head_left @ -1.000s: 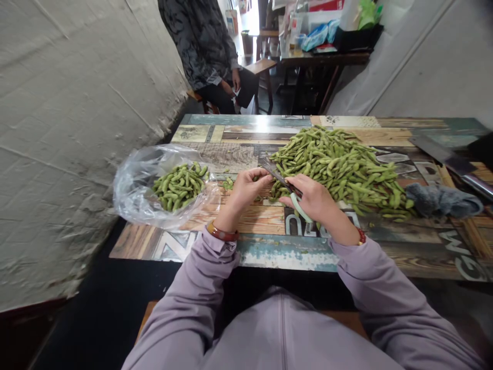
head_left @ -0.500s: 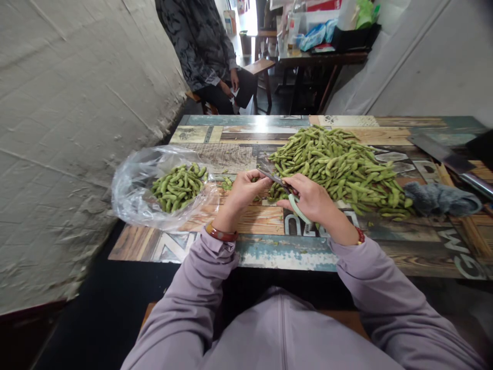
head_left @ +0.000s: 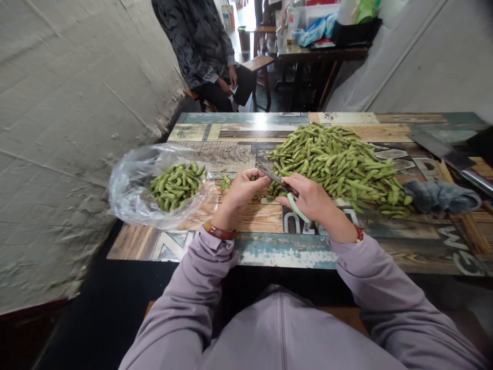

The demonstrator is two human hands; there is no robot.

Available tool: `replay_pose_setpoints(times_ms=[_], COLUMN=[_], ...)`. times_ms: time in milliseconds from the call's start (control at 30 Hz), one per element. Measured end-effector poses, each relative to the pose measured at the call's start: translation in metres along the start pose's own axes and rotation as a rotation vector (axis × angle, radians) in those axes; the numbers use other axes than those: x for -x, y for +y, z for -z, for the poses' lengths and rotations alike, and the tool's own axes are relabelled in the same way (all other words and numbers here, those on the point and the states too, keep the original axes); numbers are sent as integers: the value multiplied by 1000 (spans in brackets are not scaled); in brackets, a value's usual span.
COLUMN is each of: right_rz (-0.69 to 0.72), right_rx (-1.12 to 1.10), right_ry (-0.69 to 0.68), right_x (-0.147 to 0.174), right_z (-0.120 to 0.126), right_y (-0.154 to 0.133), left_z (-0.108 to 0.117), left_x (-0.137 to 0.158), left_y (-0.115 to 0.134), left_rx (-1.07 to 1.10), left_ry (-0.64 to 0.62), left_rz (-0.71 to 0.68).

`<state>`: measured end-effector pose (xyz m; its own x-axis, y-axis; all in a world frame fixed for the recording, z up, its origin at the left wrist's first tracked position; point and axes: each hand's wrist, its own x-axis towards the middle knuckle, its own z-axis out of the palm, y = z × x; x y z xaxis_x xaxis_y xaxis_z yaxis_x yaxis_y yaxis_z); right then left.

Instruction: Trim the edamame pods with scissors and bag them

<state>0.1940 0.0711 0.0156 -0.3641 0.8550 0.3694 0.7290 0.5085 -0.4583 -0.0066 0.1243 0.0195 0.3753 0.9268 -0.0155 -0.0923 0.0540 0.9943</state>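
Observation:
My right hand (head_left: 309, 197) grips a pair of scissors (head_left: 296, 205) with pale green handles, its dark blades pointing up and left. My left hand (head_left: 246, 187) is closed in a pinch near the blade tips; a bit of green pod shows between the fingers, mostly hidden. Right behind the scissors spreads a large heap of edamame pods (head_left: 335, 164). To the left of my hands lies a clear plastic bag (head_left: 127, 180), its mouth open, with a smaller pile of pods (head_left: 177, 187) in it. Small green scraps (head_left: 225, 182) are scattered beside my left hand.
On the right of the patterned table (head_left: 265, 252) lie a grey cloth (head_left: 442, 196) and a cleaver (head_left: 442, 150). A person (head_left: 200, 51) sits beyond the far edge, hands in lap. Behind, another table (head_left: 323, 53) holds packages. A rough wall (head_left: 77, 128) stands on the left.
Both hands keep nearly the same pose, with the scissors still at the left fingertips. The view has shifted very slightly.

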Motion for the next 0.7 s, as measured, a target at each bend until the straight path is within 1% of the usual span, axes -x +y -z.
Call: replay_pose_setpoints(times_ms=[100,367,467,567,633,700], right_rz=[-6,-1,-19,-70,-99,-115], right_rx=[15,35,32,37,35,31], right_ry=[-10,-46,-11,64,94,88], right_x=[0,1,1,0,-1,-1], right_z=[0,0,-1,0,1,3], right_y=[2,5,6,6,5,3], left_z=[0,-3,-4,-3,-2,-1], left_x=[0,1,2,2,1,0], left_y=[1,5,10,13,14,14], left_rx=[3,42,108,175,202,222], left_ry=[-6,12,59,108,119,116], left_rz=[-5,45,85,142,164,164])
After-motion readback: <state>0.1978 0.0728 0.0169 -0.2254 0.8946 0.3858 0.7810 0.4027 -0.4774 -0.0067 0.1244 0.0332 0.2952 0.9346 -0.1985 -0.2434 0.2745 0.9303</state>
